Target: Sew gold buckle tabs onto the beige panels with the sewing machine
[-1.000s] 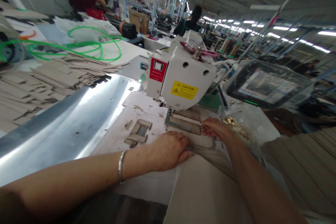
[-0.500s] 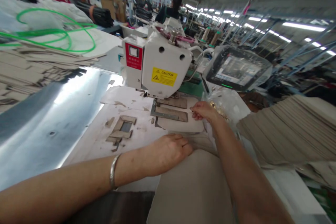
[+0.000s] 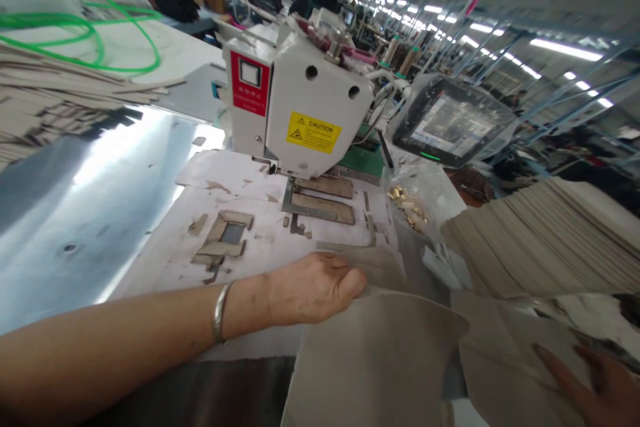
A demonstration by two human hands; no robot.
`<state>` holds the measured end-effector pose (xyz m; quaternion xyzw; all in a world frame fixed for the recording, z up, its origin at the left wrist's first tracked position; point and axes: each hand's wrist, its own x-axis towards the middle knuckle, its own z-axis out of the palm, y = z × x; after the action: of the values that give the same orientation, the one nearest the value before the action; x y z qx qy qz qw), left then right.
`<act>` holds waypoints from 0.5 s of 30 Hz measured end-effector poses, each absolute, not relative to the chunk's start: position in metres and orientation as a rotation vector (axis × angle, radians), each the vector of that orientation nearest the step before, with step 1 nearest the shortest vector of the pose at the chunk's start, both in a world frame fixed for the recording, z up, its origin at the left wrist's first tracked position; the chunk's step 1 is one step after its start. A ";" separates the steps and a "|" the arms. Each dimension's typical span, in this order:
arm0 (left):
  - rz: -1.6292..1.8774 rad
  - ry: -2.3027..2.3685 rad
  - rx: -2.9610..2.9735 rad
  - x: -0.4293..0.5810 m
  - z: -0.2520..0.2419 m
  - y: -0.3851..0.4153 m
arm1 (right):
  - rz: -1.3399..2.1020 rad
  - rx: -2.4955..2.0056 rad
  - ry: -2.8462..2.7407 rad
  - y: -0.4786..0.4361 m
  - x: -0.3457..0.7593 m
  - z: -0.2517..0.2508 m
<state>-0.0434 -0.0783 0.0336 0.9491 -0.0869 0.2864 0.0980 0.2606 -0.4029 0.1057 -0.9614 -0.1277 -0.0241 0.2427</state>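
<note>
My left hand [image 3: 317, 287], with a silver bangle at its wrist, is closed with the thumb pressed to the fingers at the top edge of a large beige fabric piece [image 3: 375, 360]. Another beige layer [image 3: 375, 263] lies just beyond it. At the lower right my right hand [image 3: 597, 380] is somewhat blurred, its fingers apart over a second beige fabric piece [image 3: 500, 360]. Ahead stands a white sewing machine [image 3: 315, 100] with a metal clamp frame [image 3: 320, 210] under its head. No large fabric piece lies under the clamp.
A display panel [image 3: 450, 123] stands right of the machine, near a plastic bag of gold-coloured metal parts [image 3: 410, 207]. A tall beige fabric stack [image 3: 545, 240] is at right, more pieces [image 3: 50, 100] at left. A small bracket-shaped plate [image 3: 223, 240] lies on the white sheet. A person sits beyond.
My right hand has moved from beside the clamp to the lower right, and the beige piece under the clamp is gone from there. My left hand has stayed nearly in place. The view has shifted slightly.
</note>
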 end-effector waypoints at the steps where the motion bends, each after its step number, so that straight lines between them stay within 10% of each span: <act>1: 0.855 -0.239 2.801 -0.043 0.033 -0.078 | -0.034 -2.618 -0.391 -0.398 0.248 0.097; 6: 0.803 -0.113 2.818 -0.043 0.036 -0.080 | 0.648 -2.309 -0.750 -0.330 0.181 0.051; 15: 0.537 0.093 3.011 -0.066 0.055 -0.068 | 0.430 -2.343 -1.212 -0.294 0.120 0.032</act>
<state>-0.0655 -0.0676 0.0554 0.9832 0.0304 0.1752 0.0407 0.1196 -0.2945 0.0318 -0.8526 -0.4412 0.1566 0.2321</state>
